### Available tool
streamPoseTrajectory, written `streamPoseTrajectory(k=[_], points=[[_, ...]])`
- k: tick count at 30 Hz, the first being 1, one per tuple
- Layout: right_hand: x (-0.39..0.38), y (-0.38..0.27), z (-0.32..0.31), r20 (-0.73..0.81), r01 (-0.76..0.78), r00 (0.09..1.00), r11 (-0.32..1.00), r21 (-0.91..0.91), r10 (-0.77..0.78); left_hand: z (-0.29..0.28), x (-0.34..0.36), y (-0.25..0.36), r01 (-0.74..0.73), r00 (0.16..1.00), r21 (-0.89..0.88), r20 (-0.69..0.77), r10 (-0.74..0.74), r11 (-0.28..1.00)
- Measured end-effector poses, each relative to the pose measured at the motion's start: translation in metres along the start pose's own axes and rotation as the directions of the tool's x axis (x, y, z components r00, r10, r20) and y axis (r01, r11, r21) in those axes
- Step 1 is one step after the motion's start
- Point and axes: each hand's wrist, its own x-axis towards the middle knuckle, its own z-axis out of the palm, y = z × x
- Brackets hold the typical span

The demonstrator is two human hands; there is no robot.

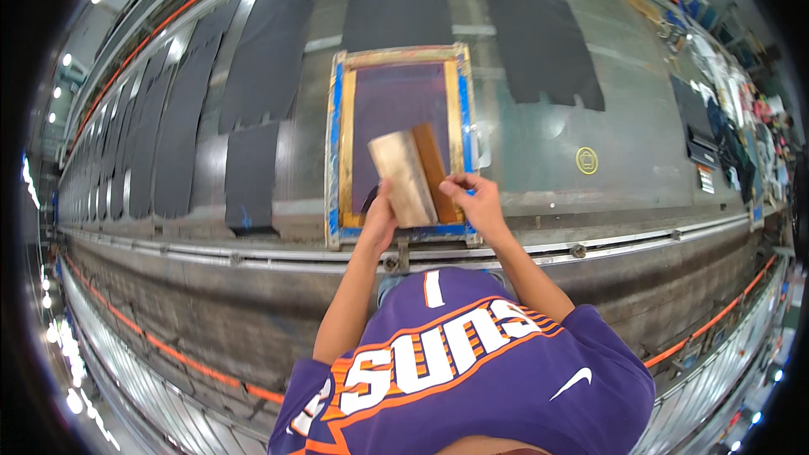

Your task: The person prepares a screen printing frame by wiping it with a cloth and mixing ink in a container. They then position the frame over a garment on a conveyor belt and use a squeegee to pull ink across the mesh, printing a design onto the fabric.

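A squeegee (pixel 398 170) with a pale, worn wooden handle and a brown blade (pixel 432 170) is held tilted above the screen printing frame. My left hand (pixel 378 221) grips the handle at its lower left side, with part of the fingers hidden behind the wood. At the blade's right edge, my right hand (pixel 479 205) is closed in a pinch, its fingertips against the blade. Beneath lies the wooden screen frame (pixel 336 131), edged with blue tape, around a dark purple mesh (pixel 394 99). A small dark thing shows beside my left hand, too hidden to name.
Black fabric pieces (pixel 396 0) lie along the long grey table (pixel 539 152), many to the left and one (pixel 539 34) to the right. A metal rail (pixel 539 254) runs along the near edge. Clutter and dark cloth (pixel 730 131) sit at the far right.
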Motion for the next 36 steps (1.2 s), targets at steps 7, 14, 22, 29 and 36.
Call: streamPoseTrajectory(k=[7, 14, 22, 29, 36], points=[[0.01, -0.003, 0.009, -0.019, -0.081, 0.996, 0.954, 0.288, 0.091, 0.024, 0.006, 0.016, -0.036, 0.991, 0.047, -0.127, 0.042, 0.998], [0.01, -0.021, 0.021, -0.031, -0.025, 0.999, 0.953, 0.302, 0.036, 0.028, 0.012, 0.025, 0.06, 0.985, -0.08, -0.154, -0.072, 0.995], [0.019, -0.022, 0.011, -0.016, 0.18, 0.984, 0.981, 0.071, -0.179, 0.033, 0.005, 0.03, 0.188, 0.971, -0.251, -0.101, -0.219, 0.949], [0.056, -0.024, 0.025, 0.143, 0.535, 0.842, 0.771, -0.345, -0.52, 0.021, 0.009, 0.024, 0.276, 0.961, -0.487, 0.111, -0.254, 0.829], [0.067, -0.036, 0.031, 0.382, 0.568, 0.794, 0.801, -0.188, -0.473, 0.013, 0.003, 0.021, 0.329, 0.94, -0.572, 0.119, -0.32, 0.752]])
